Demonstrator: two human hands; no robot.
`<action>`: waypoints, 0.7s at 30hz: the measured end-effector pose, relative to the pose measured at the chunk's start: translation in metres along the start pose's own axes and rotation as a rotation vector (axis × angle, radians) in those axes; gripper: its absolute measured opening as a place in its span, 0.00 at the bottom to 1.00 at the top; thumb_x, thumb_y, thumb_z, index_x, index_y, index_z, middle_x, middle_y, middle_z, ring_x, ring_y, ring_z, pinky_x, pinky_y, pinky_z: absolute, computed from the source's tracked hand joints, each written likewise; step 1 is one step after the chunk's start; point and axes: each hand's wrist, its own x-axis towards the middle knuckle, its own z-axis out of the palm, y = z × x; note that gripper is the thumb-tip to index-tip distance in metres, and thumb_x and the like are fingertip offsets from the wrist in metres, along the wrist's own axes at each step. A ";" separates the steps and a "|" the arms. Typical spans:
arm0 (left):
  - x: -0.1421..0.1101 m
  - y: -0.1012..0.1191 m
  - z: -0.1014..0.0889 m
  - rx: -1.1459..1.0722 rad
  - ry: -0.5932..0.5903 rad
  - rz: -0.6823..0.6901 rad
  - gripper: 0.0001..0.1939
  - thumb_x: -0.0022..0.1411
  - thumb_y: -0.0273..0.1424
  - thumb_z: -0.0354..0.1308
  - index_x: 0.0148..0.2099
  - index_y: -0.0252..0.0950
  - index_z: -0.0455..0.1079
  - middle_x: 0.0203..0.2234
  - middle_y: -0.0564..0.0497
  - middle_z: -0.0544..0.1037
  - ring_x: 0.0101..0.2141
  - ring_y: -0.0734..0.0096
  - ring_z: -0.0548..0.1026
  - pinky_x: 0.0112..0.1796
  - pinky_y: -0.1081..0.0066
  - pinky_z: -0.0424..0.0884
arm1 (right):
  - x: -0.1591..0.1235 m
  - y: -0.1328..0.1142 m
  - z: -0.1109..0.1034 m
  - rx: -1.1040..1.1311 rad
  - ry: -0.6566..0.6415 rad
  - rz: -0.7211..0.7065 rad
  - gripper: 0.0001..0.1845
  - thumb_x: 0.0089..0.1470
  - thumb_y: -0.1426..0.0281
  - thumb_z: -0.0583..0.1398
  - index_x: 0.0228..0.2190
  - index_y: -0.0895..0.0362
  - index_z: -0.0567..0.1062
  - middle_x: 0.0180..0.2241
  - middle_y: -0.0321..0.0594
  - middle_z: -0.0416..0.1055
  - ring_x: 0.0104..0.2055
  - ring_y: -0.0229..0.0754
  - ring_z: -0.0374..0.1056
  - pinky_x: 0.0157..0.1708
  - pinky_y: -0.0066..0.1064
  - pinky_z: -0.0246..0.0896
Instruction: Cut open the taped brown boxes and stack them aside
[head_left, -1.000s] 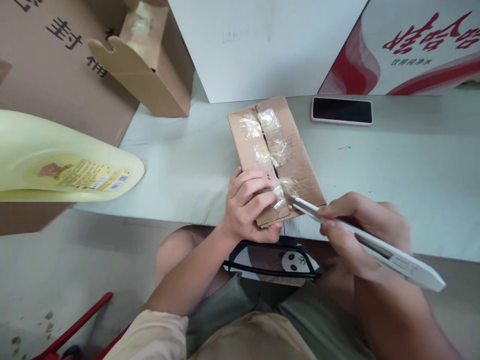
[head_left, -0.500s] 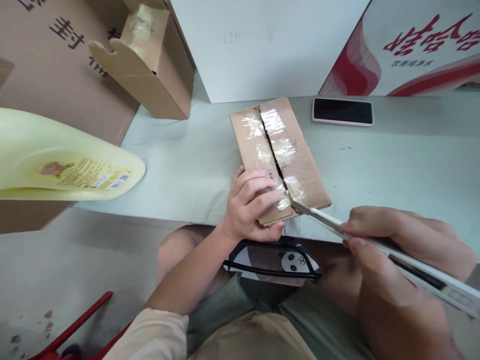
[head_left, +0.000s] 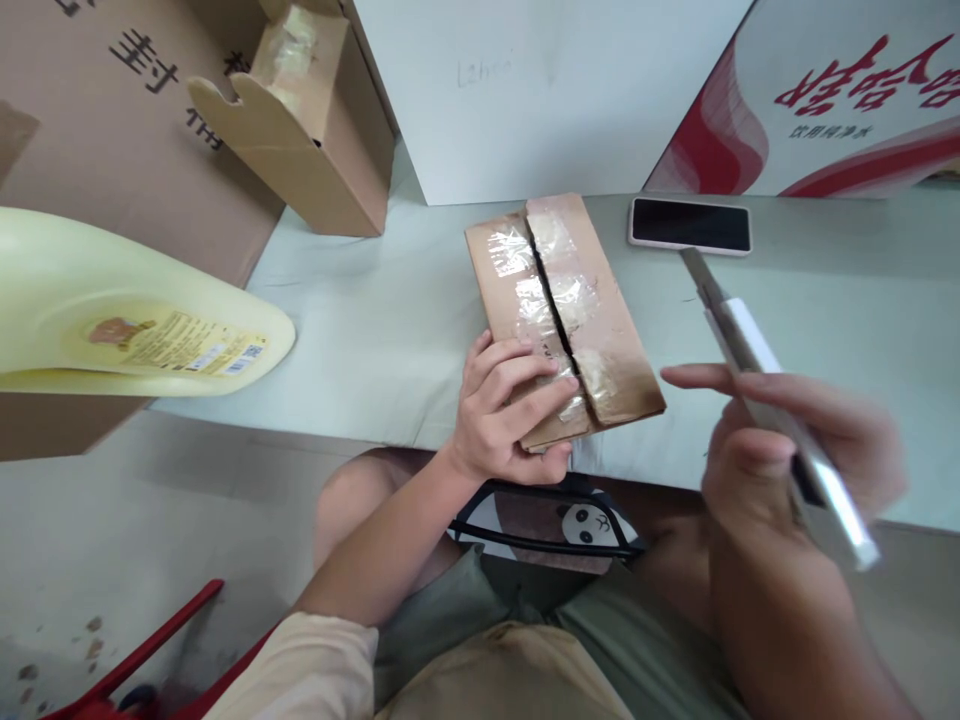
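A small brown cardboard box [head_left: 600,320] lies at the table's near edge, with strips of clear tape across its top. A dark slit runs lengthwise between its two flaps and through the tape. My left hand [head_left: 506,410] grips the near left corner of the box, fingers on top and thumb at the front edge. In my right hand [head_left: 780,440] is a white utility knife [head_left: 757,360] with its blade out. The blade points up and away, apart from the box, to its right. Slight motion blur covers the right hand.
A phone [head_left: 690,225] lies behind the knife on the pale table [head_left: 360,350]. Along the back stand a white box [head_left: 540,100], a red-and-white carton [head_left: 840,110] and an open brown box [head_left: 337,140]. A yellow bottle [head_left: 187,310] juts in from the left.
My right hand has lifted the knife out of the slit's near end and swung it upright, to the right of the box. My left hand stays on the box.
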 end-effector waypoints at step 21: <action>0.004 -0.001 0.001 0.046 0.006 -0.009 0.19 0.66 0.46 0.54 0.51 0.42 0.74 0.42 0.47 0.82 0.50 0.55 0.79 0.54 0.53 0.76 | 0.014 0.015 0.014 -0.175 -0.113 -0.331 0.15 0.56 0.74 0.69 0.43 0.50 0.72 0.49 0.45 0.82 0.59 0.54 0.76 0.55 0.49 0.75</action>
